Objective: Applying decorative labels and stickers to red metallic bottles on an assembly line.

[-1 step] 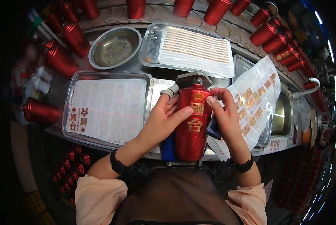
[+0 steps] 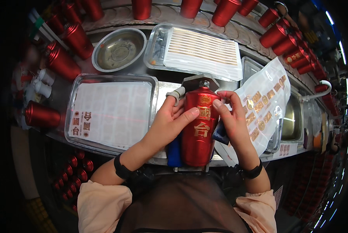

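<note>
A red metallic bottle (image 2: 197, 150) lies in front of me, its clear neck pointing away and its base toward me. Gold characters and a round gold emblem run down its upper face. My left hand (image 2: 169, 121) is closed on the bottle's left side, thumb pressed on the gold lettering and a pale wrap around one finger. Against the upper right side rest the thumb and bent fingers of my right hand (image 2: 236, 118). Blue cloth (image 2: 174, 153) shows beneath the bottle, and a grey metal plate (image 2: 189, 83) stands behind its neck.
A tray (image 2: 157, 112) at left holds a mostly bare decal sheet. Behind are a metal bowl (image 2: 98, 58) and a tray (image 2: 152, 58) with gold-striped sheets. A gold decal sheet (image 2: 276, 68) lies at right, near a water basin (image 2: 300, 132). Red bottles (image 2: 42, 115) stand around the bench.
</note>
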`<state>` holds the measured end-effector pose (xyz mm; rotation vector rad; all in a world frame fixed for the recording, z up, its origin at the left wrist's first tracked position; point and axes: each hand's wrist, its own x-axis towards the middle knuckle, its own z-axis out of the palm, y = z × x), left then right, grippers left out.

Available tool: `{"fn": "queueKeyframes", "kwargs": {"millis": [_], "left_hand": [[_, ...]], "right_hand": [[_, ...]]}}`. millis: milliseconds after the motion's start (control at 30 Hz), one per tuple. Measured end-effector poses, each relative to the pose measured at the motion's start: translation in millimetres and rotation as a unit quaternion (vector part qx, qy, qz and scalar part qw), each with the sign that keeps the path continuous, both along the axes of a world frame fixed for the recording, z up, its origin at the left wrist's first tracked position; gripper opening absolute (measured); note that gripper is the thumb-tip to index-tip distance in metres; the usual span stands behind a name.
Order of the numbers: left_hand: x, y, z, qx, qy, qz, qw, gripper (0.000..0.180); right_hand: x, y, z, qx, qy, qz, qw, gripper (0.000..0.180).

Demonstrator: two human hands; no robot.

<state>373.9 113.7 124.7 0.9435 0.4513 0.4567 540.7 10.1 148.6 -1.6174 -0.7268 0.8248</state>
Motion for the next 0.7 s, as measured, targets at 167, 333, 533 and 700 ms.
{"fn": "queueKeyframes", "kwargs": {"millis": [167,333,533,700], "left_hand": [[10.0,-1.1,3.1,-0.02,0.028,0.02,0.999,0.052],[13.0,-2.9,5.1,-0.027,0.002,0.047,0.999,0.048],[11.4,-1.3,7.0,-0.005,0.022,0.04,0.999,0.051],[13.8,0.1,8.7,-0.009,0.029,0.038,0.999,0.052]], "right_hand": [[-2.5,-0.8,-5.6,-0.021,-0.042,-0.008,0.999,0.051],[-1.1,-1.4,-8.0,-0.013,-0.052,-0.001,0.999,0.051],[2.4,-1.4,-13.3,0.016,-0.041,-0.001,0.999,0.051],[0.3,1.6,-8.9,-0.001,-0.034,-0.007,0.999,0.049]]}}
